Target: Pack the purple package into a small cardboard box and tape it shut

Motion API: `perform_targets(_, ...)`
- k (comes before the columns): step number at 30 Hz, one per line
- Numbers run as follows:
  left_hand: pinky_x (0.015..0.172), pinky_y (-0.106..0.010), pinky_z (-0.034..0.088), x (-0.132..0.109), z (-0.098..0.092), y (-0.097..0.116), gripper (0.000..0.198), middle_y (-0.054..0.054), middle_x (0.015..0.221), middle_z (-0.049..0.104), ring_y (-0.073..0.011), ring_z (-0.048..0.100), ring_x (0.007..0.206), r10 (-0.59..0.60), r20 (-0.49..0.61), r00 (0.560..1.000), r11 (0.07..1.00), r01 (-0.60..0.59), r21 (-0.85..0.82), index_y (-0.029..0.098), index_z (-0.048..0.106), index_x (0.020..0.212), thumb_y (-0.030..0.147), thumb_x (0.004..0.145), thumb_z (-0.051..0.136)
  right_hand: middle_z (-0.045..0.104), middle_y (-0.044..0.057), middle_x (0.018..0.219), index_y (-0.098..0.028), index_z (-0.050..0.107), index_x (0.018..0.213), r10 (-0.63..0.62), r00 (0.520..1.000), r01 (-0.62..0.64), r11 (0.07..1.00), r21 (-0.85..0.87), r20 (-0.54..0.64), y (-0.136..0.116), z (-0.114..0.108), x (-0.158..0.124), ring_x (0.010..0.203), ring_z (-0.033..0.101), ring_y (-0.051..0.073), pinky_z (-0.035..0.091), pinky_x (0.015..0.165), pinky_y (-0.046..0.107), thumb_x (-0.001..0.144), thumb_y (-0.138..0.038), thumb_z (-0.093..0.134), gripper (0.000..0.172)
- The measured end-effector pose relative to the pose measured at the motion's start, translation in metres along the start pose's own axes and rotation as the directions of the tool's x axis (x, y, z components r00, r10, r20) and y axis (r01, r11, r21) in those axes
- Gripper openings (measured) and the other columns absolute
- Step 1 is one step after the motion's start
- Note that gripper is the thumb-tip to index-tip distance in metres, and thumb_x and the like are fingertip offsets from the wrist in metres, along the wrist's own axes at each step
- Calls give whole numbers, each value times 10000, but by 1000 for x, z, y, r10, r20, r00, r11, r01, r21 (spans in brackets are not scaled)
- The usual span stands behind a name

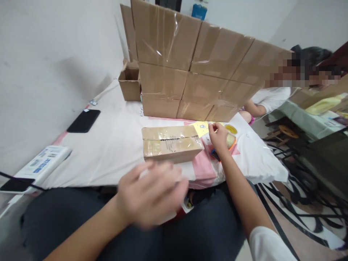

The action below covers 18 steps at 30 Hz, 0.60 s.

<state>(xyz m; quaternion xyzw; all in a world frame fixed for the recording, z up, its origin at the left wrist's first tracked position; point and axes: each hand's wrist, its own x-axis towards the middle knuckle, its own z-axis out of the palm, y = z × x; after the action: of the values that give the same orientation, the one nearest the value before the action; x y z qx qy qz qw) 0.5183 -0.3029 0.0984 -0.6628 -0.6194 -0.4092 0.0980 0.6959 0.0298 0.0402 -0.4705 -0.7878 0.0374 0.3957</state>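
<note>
The right hand pinches a yellow sheet beside the taped box, mid-table. The left hand hovers blurred at the near edge, fingers loosely spread.

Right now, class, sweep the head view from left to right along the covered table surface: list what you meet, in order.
White device with blue labels → black phone → small open carton → taped cardboard box → yellow sheet → right hand → yellow tape roll.

Taped cardboard box flat beside yellow sheet
</note>
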Motion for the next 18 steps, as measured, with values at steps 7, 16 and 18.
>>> perform_targets(7,1057,-494,497,33,63,-67,421,-114,1335,678,-299,627,1266,166,203,965,962,-204,184,190,632,1322,105,939,480,729,163,1111,-140,721,1091,189,894,-58,948,-314,407,17,38,43,1009,638,265,439,854,338,879,-161,482,320)
perform_targets(16,1035,-410,496,22,59,-73,457,-58,1285,713,-220,672,1198,297,106,949,930,-313,194,204,610,1336,47,953,418,742,193,904,-97,764,884,417,780,-187,867,-462,466,42,80,80,903,667,269,456,747,315,721,-106,649,199)
perform_targets(18,1027,-402,492,22,59,-74,444,-46,1294,709,-213,678,1185,295,94,951,924,-309,226,194,625,1309,39,951,414,729,176,830,-103,747,814,428,785,-216,867,-450,449,39,84,86,842,664,259,448,719,317,710,-113,654,140)
